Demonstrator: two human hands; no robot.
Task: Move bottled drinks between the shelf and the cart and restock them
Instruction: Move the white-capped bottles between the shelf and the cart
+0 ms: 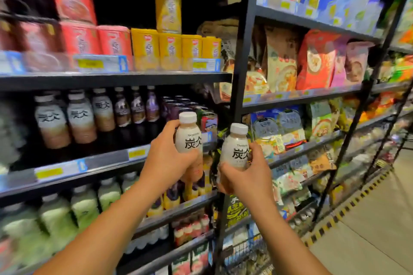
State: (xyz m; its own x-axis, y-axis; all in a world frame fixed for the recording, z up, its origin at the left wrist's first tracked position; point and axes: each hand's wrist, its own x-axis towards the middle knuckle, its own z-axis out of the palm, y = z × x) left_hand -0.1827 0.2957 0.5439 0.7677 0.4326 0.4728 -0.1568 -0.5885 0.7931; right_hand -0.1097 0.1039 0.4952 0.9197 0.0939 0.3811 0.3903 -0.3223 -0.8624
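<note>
With both arms up at the drinks shelf (73, 168), my left hand (166, 158) is wrapped around one white-capped bottle (188, 135), my right hand (248, 174) around a second bottle (237, 152) just right of it, both upright, near the matching row (80, 116) further left.

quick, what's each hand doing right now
Left hand: closed around a white-capped bottle, held upright.
Right hand: closed around a second matching bottle, also upright.
</note>
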